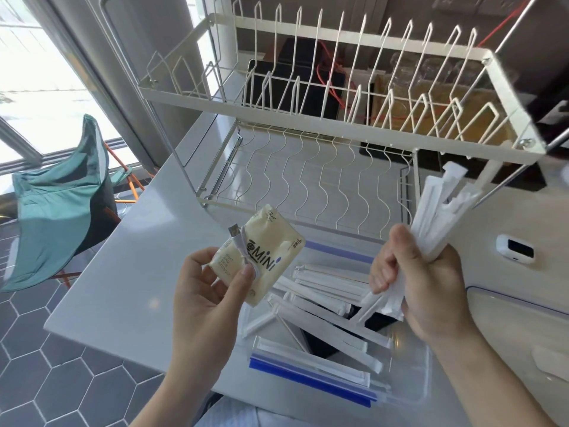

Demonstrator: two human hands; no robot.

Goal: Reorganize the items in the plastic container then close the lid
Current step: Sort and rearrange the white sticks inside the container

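- clear plastic container sits on the white counter, blue-edged, long white paper-wrapped sticks lying mostly flat inside
- right hand fist-grips a bundle of sticks, tips pointing up-right
- left hand pinches a cream tissue pack plus a small white cable, tilted

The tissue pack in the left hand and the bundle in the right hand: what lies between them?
In the head view, no object: through the gap show loose wrapped sticks lying lower, in the plastic container.
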